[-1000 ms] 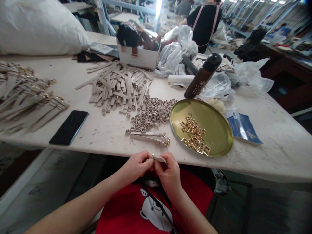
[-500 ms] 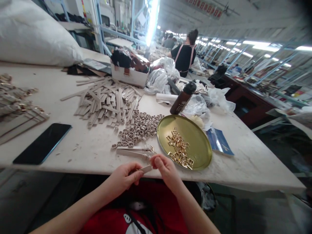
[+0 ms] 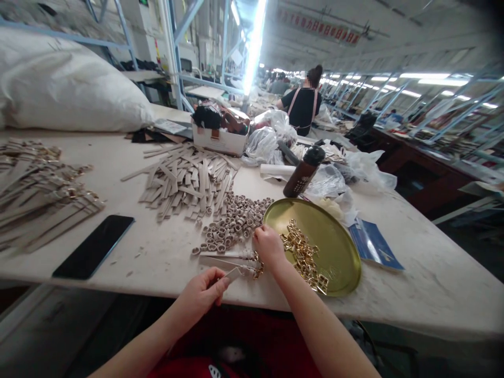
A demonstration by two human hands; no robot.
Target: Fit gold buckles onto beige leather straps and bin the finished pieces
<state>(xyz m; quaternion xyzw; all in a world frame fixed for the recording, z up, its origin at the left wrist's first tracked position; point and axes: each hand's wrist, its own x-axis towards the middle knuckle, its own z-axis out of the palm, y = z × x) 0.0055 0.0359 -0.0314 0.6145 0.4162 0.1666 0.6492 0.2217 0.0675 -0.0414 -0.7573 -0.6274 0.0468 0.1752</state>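
My left hand [image 3: 202, 295] is closed on a short beige strap [image 3: 233, 274] at the table's near edge. My right hand [image 3: 268, 245] reaches over the table, fingers curled at the edge of a heap of small beige loops [image 3: 232, 223]; whether it holds one is hidden. Two finished straps with gold buckles [image 3: 232, 260] lie just in front of my left hand. To the right of my right hand, a round gold tray [image 3: 338, 247] holds several gold buckles [image 3: 303, 252].
A pile of loose beige straps [image 3: 189, 181] lies behind the loops. Assembled straps [image 3: 39, 194] are stacked at the left, a black phone [image 3: 94, 247] beside them. A dark bottle [image 3: 304, 171], plastic bags, a box [image 3: 218, 139] and a blue booklet [image 3: 374, 244] crowd the far side. A person works beyond.
My right hand let go of the strap and moved forward to the heap of loops. My left hand still holds the strap. The camera view tilted upward.
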